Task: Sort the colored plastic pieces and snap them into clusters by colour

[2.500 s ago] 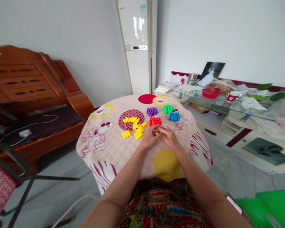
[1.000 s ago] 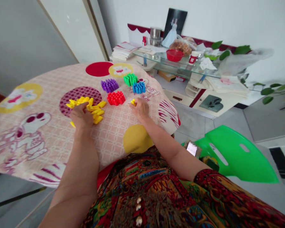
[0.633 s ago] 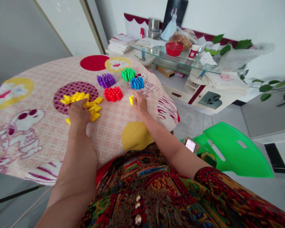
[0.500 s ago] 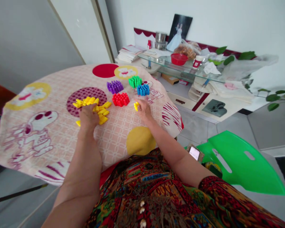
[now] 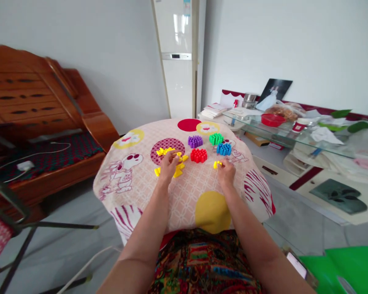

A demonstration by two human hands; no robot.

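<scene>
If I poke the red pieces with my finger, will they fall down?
The red pieces would probably tip easily, because they look small and narrow and seem to stand on end. They are packed close, so one might bump the next. They look like plastic, so each is likely stiff and light.

From the middle of the pale pink tablecloth (image 5: 184,198), covered in a white interlocking lattice, bright yellow pieces (image 5: 164,151) colour the 10 to 11 o'clock side over a mauve disc (image 5: 155,152) dotted in maroon. Red pieces (image 5: 198,155) and purple pieces (image 5: 195,141) show towards 1 o'clock, green pieces (image 5: 216,139) at 1 to 2, blue pieces (image 5: 223,149) at 2. The cloth carries a solid crimson disc (image 5: 189,125) at 12, a mustard disc (image 5: 213,212) at 5, and maroon stripes on white at 4 and 7. At 6, the clothing (image 5: 202,261) mixes red, green and blue.
</scene>
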